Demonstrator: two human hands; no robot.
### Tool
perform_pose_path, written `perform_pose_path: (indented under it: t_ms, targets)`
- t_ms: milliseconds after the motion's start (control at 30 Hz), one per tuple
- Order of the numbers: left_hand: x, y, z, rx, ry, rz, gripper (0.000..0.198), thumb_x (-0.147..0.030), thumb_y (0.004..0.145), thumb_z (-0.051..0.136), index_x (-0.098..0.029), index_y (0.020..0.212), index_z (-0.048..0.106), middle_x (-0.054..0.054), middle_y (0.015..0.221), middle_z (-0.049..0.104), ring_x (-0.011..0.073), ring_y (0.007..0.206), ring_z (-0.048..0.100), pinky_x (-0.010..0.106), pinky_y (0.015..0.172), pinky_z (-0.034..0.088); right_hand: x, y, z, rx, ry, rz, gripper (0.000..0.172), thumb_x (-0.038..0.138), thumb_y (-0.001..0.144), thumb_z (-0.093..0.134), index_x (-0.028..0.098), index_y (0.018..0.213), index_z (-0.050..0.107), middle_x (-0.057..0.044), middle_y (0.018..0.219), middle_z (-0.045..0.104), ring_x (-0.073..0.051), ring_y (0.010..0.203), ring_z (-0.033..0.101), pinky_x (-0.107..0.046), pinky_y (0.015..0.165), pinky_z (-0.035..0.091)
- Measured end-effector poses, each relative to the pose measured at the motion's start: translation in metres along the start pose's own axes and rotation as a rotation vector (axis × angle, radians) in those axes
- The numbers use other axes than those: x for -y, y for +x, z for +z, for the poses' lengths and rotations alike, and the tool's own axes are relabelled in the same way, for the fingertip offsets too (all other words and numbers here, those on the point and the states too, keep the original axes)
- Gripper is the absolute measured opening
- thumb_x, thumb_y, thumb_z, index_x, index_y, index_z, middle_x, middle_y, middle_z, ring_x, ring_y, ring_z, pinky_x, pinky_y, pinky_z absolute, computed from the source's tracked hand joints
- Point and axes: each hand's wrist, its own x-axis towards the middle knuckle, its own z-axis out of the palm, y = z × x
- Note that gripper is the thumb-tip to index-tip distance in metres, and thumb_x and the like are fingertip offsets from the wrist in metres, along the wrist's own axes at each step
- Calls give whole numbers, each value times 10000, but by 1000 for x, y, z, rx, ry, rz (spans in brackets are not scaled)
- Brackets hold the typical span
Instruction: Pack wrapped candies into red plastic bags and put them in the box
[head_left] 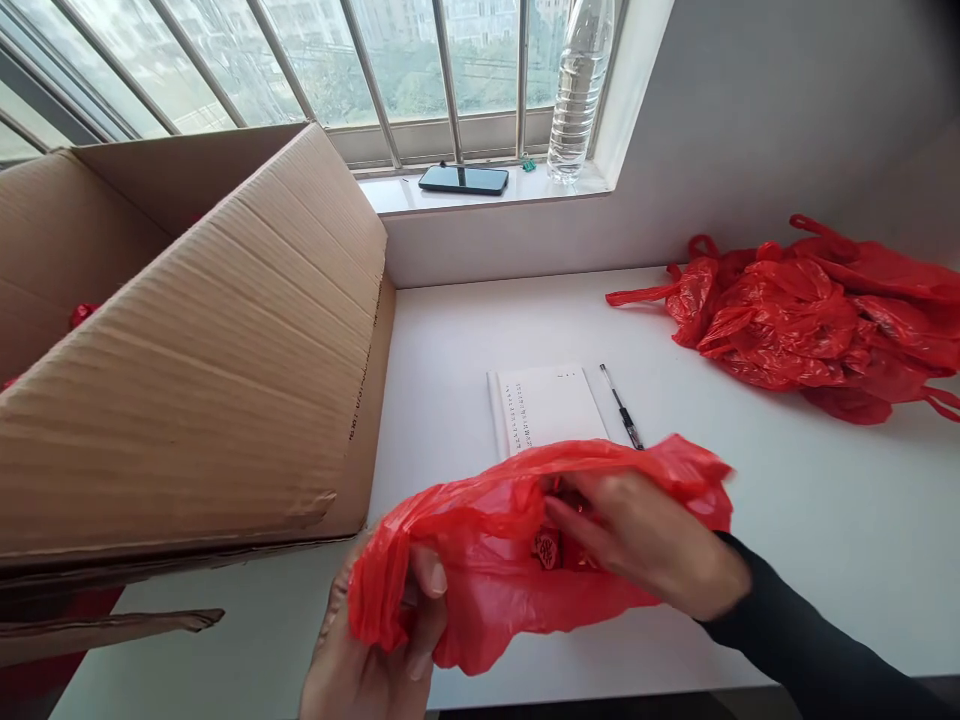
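A thin red plastic bag (495,600) is spread low over the white table, its mouth facing up. My left hand (390,620) is closed around the gathered left end of the bag, thumb on top. My right hand (660,545) reaches into the bag's mouth from the right, slightly blurred. Its fingertips are partly hidden by the bag and its contents, so whether they grip anything does not show. Beside these fingers, inside the bag, lies a small dark-red item (547,548) with a printed pattern, next to other shiny red pieces.
A large open cardboard box (225,390) stands at the left, with bits of red inside. An open notebook (559,405) and a pen (622,408) lie behind the bag. Crumpled red bags (795,320) are piled at right. The windowsill holds a phone (463,180) and a plastic bottle (577,95).
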Motion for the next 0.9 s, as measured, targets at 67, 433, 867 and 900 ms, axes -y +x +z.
perform_pose_path:
  t_ms: [67, 433, 867, 900]
  targets:
    - [1, 5, -6, 37, 7, -7, 398, -560, 792, 779, -188, 669, 709, 23, 662, 640, 68, 410, 308, 255, 432, 399, -1, -9, -10, -61, 12, 96, 313, 412, 1034, 449, 224, 873, 639, -2, 745, 707, -179, 656, 666, -304, 594, 451]
    - [-3, 10, -15, 67, 42, 50, 309, -482, 735, 848, -200, 687, 730, 13, 707, 667, 69, 432, 369, 261, 480, 482, -8, -29, -7, -252, -243, 186, 436, 512, 1032, 409, 236, 841, 688, -57, 630, 696, -235, 499, 661, -343, 490, 454]
    - [1, 5, -9, 64, 13, -11, 329, -491, 681, 890, -206, 685, 726, -7, 662, 645, 54, 430, 360, 218, 448, 445, 6, -25, 21, -23, -370, 88, 134, 242, 1001, 512, 241, 992, 646, -49, 892, 715, -268, 747, 702, -411, 651, 540]
    - [2, 4, -8, 55, 3, -14, 337, -509, 678, 889, -211, 693, 733, -4, 659, 649, 58, 428, 363, 220, 439, 440, 7, -24, 29, 5, -395, 55, 94, 202, 968, 560, 226, 998, 645, -60, 922, 707, -274, 787, 697, -418, 670, 549]
